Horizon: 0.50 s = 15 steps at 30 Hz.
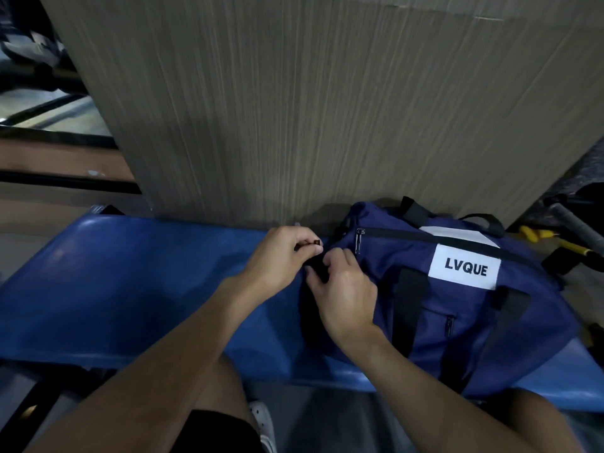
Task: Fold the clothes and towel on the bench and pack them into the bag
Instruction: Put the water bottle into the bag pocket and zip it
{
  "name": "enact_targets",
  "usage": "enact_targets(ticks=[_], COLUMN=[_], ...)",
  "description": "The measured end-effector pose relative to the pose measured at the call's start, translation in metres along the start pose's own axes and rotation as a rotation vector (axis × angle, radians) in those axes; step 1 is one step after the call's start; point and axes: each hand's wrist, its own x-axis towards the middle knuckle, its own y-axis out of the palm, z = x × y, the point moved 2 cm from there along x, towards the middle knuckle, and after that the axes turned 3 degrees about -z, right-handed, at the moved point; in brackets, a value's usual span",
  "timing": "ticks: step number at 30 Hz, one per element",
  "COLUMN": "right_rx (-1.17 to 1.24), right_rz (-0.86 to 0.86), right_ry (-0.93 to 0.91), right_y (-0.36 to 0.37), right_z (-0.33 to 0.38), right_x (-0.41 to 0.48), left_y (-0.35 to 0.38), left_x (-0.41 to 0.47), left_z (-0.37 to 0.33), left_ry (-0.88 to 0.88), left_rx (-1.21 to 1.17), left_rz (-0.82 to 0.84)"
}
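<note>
Centre frame, our left hand point(277, 255) and right hand point(344, 297) pinch the dark end tab point(316, 265) of the bag point(464, 325), closing up we reckon; steady pull next

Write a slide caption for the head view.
At the end of the navy bag on the blue bench, left hand pinches a small dark piece, right hand grips a black tab.

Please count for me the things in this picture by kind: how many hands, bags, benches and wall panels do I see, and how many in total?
hands: 2 (left hand, right hand, both at the bag's end)
bag: 1, navy
bench: 1, blue
panel: 1, wood-grain
Total: 5
</note>
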Motion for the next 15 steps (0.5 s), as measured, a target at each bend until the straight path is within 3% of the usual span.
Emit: enact_targets(ticks=[11,15], right_rx=[-0.079,-0.138], right_rz=[-0.12,-0.203], right_ry=[-0.145,-0.374], right_y=[-0.01,-0.013], right_z=[-0.018,-0.012], right_x=[-0.013,-0.016], left_y=[0.007,0.005], left_x=[0.014,0.02], left_z=[0.013,0.014], left_ry=[-0.041,0.003], left_rx=[0.071,0.026], left_rz=[-0.072,-0.081])
